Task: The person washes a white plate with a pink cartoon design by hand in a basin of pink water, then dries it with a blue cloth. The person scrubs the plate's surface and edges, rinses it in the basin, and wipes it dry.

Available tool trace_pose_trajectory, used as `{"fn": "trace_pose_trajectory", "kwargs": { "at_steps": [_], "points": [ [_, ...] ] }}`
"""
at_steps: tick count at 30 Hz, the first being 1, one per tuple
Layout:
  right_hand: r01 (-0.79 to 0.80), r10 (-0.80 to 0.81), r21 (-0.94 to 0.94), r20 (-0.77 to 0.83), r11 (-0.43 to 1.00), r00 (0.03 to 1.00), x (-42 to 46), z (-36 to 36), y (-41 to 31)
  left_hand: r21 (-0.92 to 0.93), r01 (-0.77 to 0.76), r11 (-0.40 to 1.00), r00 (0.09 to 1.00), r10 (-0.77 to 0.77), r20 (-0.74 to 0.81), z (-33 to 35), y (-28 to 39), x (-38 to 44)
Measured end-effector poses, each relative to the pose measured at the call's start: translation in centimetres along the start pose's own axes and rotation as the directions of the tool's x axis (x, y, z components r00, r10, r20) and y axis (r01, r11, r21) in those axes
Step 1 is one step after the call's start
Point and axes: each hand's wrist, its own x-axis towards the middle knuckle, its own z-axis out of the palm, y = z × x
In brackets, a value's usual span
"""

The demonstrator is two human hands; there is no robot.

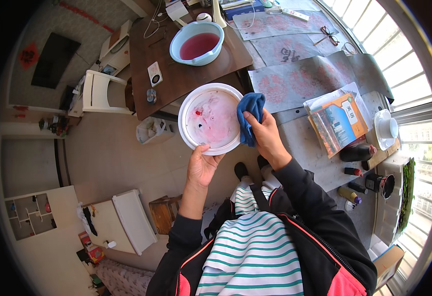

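Note:
My left hand (203, 164) grips the lower rim of a round white plate (216, 122), thumb on top and fingers beneath. Pink smears cover the plate's face, with a red blob and a small black spot left of its middle. In my right hand (269, 135) is a bunched blue cloth (251, 114), pressed against the plate's right rim. Beyond the plate, a light blue plastic basin (197, 61) of reddish liquid stands on a brown wooden table (234, 59).
A white phone-like device (155, 74) lies on the brown table. Inked paper sheets (286, 83), books (343, 118), a dark ink bottle (354, 152) and eyeglasses (330, 37) rest on the right-hand table. A white chair (99, 92) and a lined waste bin (149, 131) stand left.

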Motion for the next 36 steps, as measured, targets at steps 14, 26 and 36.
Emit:
{"fn": "trace_pose_trajectory", "kwargs": {
  "at_steps": [14,26,36],
  "points": [
    [0.057,-0.049,-0.119,0.072,0.991,0.996,1.6,1.7,2.0,0.206,-0.158,0.966,0.975,0.186,-0.123,-1.3,-0.8,-1.4],
    [0.090,-0.087,-0.113,0.032,0.989,0.996,0.3,1.7,3.0,0.261,-0.086,0.962,0.990,0.113,-0.090,-2.3,0.9,0.8],
    [0.291,-0.306,-0.102,-0.186,0.951,0.934,1.4,1.0,1.6,0.131,-0.159,0.979,0.984,0.146,0.102,-1.6,0.4,3.1]
  ]
}}
